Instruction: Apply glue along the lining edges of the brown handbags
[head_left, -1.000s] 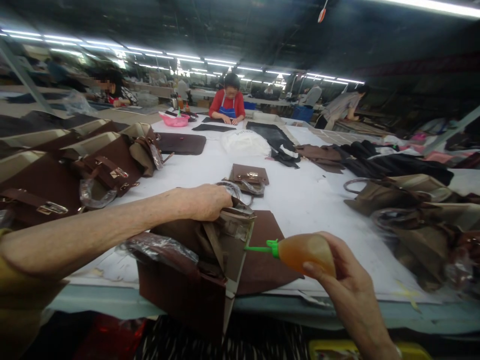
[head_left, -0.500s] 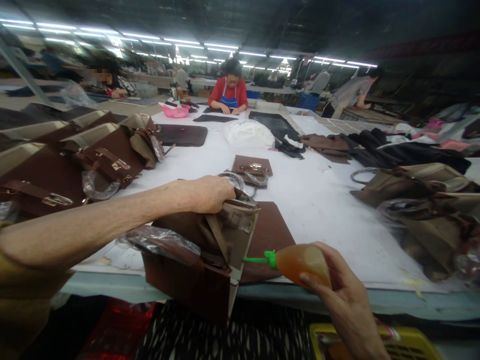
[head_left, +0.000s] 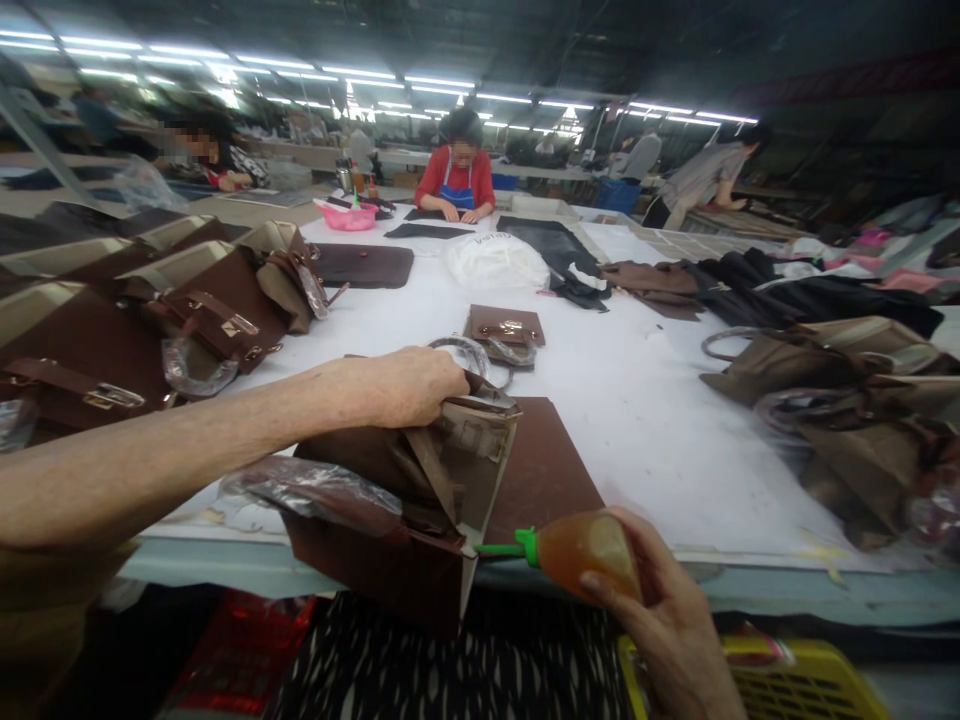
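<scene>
My left hand (head_left: 409, 385) is closed on the upper edge of an open brown leather handbag (head_left: 390, 500) that leans over the near edge of the white table (head_left: 622, 400). Its tan lining shows, and clear plastic wraps its handle. My right hand (head_left: 660, 620) grips an amber squeeze bottle (head_left: 581, 550) with a green nozzle. The nozzle tip touches the bag's open side edge. A flat brown leather panel (head_left: 547, 470) lies under and behind the bag.
A row of brown bags (head_left: 112, 320) lines the left side and taupe bags (head_left: 840, 400) pile on the right. A small brown bag (head_left: 502, 330) and a white bundle (head_left: 495, 262) lie mid-table. A person in red (head_left: 457, 180) works at the far end. A yellow crate (head_left: 795, 680) sits below.
My right hand has lowered the bottle and slid its nozzle left along the bag's edge toward the bottom corner. My left hand has kept its hold on the bag.
</scene>
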